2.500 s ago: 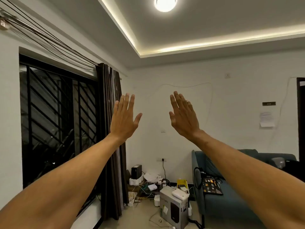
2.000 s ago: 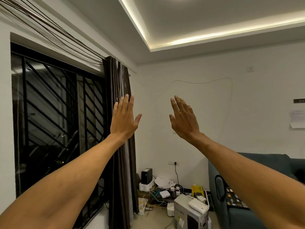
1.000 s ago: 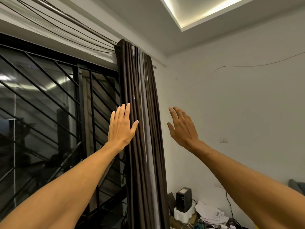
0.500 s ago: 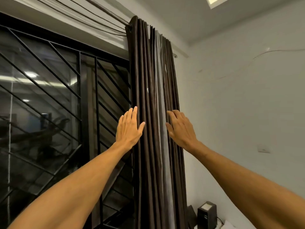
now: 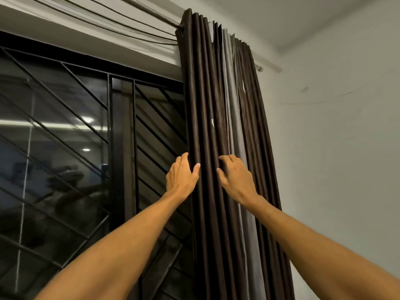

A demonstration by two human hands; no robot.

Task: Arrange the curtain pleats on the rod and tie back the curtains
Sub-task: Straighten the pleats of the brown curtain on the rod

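Centre frame: left hand and right hand each pinch a fold of the curtain, probably to spread bunched pleats

The curtain was a dark chocolate brown with a faint satin sheen, its pleats reading as vertical stripes of lighter and darker brown. A pale grey lining showed as one light band among them. The rod was dull silver. The window grille was black, patterned with diagonal bars, and the wall was off-white.
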